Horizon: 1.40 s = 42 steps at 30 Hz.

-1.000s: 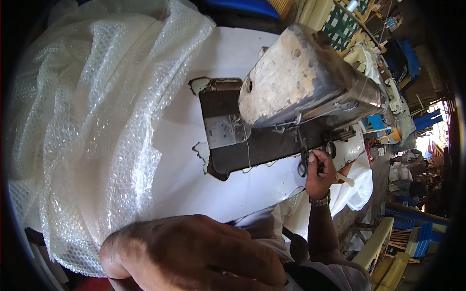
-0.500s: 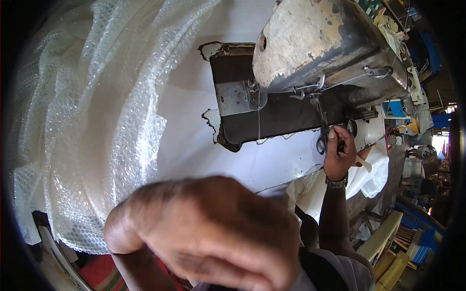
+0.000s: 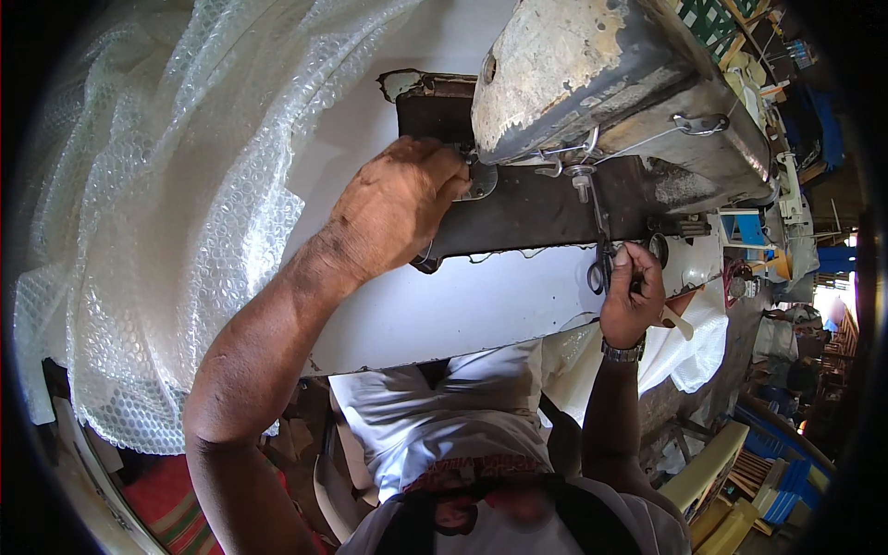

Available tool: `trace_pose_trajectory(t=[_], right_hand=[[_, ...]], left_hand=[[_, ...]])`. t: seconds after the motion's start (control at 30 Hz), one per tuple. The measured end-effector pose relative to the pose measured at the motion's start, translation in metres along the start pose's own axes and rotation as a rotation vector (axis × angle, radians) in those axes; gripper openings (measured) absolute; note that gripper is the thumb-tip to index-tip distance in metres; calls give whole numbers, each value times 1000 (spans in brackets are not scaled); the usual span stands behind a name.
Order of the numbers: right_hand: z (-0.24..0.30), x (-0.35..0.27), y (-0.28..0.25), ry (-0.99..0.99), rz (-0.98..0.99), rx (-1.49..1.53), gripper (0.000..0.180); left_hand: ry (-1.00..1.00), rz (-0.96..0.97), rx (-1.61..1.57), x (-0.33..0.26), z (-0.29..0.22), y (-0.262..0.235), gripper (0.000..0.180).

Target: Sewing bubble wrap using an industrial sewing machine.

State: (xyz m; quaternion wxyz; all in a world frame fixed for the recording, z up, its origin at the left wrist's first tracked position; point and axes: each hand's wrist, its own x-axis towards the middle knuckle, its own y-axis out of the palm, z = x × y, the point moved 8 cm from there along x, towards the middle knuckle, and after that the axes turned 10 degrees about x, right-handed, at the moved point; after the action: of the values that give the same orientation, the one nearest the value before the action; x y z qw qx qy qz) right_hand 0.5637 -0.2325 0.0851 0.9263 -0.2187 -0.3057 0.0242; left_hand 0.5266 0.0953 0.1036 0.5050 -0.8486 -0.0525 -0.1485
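Observation:
An old sewing machine with worn, peeling paint (image 3: 555, 69) stands over its dark bed (image 3: 546, 208), set into a white tabletop. At the needle end, my left hand (image 3: 393, 208) reaches down to the metal needle plate (image 3: 482, 182). Its fingers are curled together, and the back of the hand hides whatever they grip. My right hand (image 3: 636, 291) is at the bed's near edge, thumb and forefinger pinched beside black-handled scissors (image 3: 597, 276). What lies in that pinch is too small to make out. A metal watch (image 3: 623, 351) circles the right wrist.
Loose bubble wrap (image 3: 185, 222) drapes over the table's left side. More pale sheeting (image 3: 698, 347) hangs at the right edge. White tabletop (image 3: 462, 310) shows between me and the machine bed. Yellow and blue furniture pieces (image 3: 731, 472) stand at lower right.
My left hand has gone from close in front of the camera, away to the needle area. The right hand stays by the scissors. My view has shifted slightly, now showing my lap.

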Motion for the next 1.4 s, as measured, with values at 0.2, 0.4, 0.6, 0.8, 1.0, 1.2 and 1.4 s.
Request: trace_pose_trajectory(t=[0.2,0.4,0.6,0.8,1.0,1.2,1.4], right_hand=[[-4,-2,-2,13,-13,14,16],[-2,0,-2,11,-16,-7,16],[52,15,15,-37,-3,-97,14],[114,37,100,-284,236,-210,17],[112,48,149,-212,365,-190,26],[104,49,165,-205,393,-170,18],[101,45,169,-292,398,-173,10]], left_hand=[[-213,70,-193,5,21,3,15],[-170,31,-144,6,21,0,17],[-210,95,-255,6,24,6,17],[-184,112,-318,6,22,4,17],[-229,223,-373,6,25,8,20],[-189,186,-329,6,26,9,20],[-61,105,-357,8,23,1,18]])
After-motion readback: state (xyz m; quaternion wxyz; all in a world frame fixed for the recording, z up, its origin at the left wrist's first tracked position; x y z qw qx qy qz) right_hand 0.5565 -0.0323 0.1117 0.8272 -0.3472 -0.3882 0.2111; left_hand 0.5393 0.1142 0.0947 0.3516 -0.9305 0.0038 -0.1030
